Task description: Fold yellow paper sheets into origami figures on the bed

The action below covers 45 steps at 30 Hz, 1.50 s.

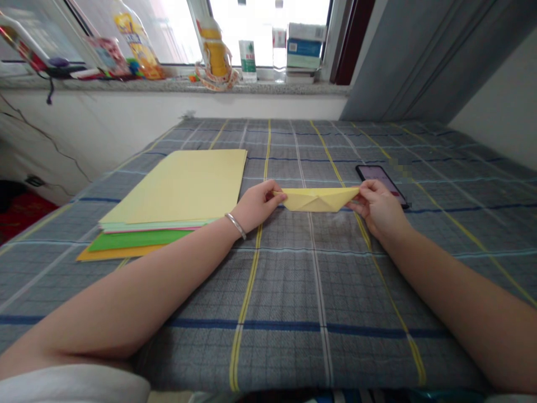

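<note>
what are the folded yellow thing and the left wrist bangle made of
The folded yellow piece looks like matte paper, given its crisp creases and thin edges. The bangle looks like polished silvery metal from its shine; which metal cannot be told.

A sheet of pale yellow paper (pixel 316 200) is folded into a long, narrow shape like a shallow boat, with a straight top edge, sloping sides, and creases meeting near the middle. It stands level and crosswise to the onlooker's view, its tapered ends pinched between the fingers of the left hand (pixel 258 206) and the right hand (pixel 378 209).
</note>
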{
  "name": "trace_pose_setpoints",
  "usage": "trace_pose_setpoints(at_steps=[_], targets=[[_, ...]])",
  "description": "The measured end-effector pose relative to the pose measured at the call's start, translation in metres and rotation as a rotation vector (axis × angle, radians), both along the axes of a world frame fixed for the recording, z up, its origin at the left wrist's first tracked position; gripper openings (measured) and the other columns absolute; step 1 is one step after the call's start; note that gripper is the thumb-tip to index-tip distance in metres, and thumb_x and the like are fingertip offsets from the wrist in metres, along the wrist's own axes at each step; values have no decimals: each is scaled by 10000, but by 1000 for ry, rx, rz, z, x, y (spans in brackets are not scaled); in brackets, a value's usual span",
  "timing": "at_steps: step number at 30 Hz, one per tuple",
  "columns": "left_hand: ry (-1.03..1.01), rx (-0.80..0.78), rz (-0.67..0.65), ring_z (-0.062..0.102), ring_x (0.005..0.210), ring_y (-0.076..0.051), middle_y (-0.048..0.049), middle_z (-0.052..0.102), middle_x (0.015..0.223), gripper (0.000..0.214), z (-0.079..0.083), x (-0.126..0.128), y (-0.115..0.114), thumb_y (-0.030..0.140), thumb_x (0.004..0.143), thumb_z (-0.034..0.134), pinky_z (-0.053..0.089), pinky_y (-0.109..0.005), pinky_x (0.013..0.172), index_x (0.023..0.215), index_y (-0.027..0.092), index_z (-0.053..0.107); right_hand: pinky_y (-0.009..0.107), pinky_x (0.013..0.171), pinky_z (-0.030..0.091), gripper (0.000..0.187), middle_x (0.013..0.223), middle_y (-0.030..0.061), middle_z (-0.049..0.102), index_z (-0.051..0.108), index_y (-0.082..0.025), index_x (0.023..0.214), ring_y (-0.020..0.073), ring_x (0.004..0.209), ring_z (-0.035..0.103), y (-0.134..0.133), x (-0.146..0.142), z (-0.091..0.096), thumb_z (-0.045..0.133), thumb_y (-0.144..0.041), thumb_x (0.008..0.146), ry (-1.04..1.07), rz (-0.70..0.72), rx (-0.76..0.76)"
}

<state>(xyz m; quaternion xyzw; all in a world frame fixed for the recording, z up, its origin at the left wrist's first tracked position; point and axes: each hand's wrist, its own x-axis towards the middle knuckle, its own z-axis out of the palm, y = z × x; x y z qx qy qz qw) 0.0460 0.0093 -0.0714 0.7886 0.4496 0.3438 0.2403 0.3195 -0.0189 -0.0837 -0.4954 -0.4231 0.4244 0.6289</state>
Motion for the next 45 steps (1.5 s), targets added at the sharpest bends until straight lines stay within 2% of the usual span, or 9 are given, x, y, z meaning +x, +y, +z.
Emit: trace_pose_setpoints(at_steps=[6, 10, 13, 15, 19, 22, 25, 36, 45], targets=[[-58, -33, 0, 580, 645, -140, 12, 628, 694, 181, -3, 2, -2, 333, 838, 573, 462, -270, 623, 741, 186, 535, 333, 627, 592, 103, 760, -1, 575, 463, -241, 724, 141, 684, 589, 0, -3, 3, 526, -188, 786, 12, -83, -156], [-74, -69, -2, 633, 663, -147, 14, 666, 718, 155, -6, 3, -3, 328, 834, 599, 506, -284, 650, 787, 190, 545, 398, 617, 579, 85, 739, 19, 604, 502, -248, 746, 191, 690, 614, 3, 2, -1, 566, -270, 798, -308, -87, -99], [-9, 84, -36, 632, 657, -136, -3, 695, 814, 131, -4, 4, -11, 313, 854, 595, 524, -284, 652, 891, 189, 573, 508, 804, 535, 51, 879, 57, 671, 564, -245, 795, 254, 872, 635, -4, 4, 5, 603, -277, 791, -812, -168, 195], [21, 227, -137, 656, 777, -131, -38, 697, 1056, 120, 0, 5, -19, 284, 896, 547, 541, -290, 730, 961, 188, 576, 567, 987, 416, 40, 1073, 72, 678, 624, -239, 832, 309, 1155, 541, -15, -1, 15, 618, -253, 795, -1158, -215, 500], [96, 459, -276, 666, 936, -133, -62, 631, 1253, 108, 7, 7, -33, 259, 949, 488, 550, -280, 805, 928, 180, 558, 522, 1092, 315, 103, 1068, 21, 711, 679, -248, 842, 281, 1228, 504, -39, -19, 32, 580, -243, 869, -1523, -74, 829], [189, 587, -316, 668, 974, -129, -48, 616, 1287, 141, 7, 8, -36, 280, 972, 462, 553, -258, 811, 924, 190, 558, 397, 915, 455, 160, 897, 45, 725, 693, -220, 938, 224, 952, 626, -46, -27, 33, 561, -300, 897, -1633, 86, 760], [271, 663, -330, 681, 924, -112, -35, 613, 1298, 191, 5, 8, -35, 305, 988, 432, 554, -238, 793, 900, 191, 558, 349, 727, 445, 197, 827, 52, 715, 702, -200, 955, 216, 809, 617, -43, -25, 30, 599, -345, 871, -1706, 152, 601], [578, 648, -410, 659, 808, -136, 7, 600, 1319, 312, 7, 8, -39, 318, 1004, 331, 515, -312, 760, 929, 251, 627, 423, 832, 314, 225, 754, 48, 705, 690, -239, 804, 218, 723, 545, -48, -38, 33, 530, -367, 899, -1816, 139, 480], [466, 568, -381, 671, 881, -141, -12, 614, 1299, 241, 5, 11, -37, 356, 988, 396, 513, -273, 749, 1023, 242, 604, 468, 956, 323, 226, 738, 40, 689, 721, -259, 733, 225, 769, 551, -35, -42, 29, 546, -308, 868, -1795, 238, 486]])
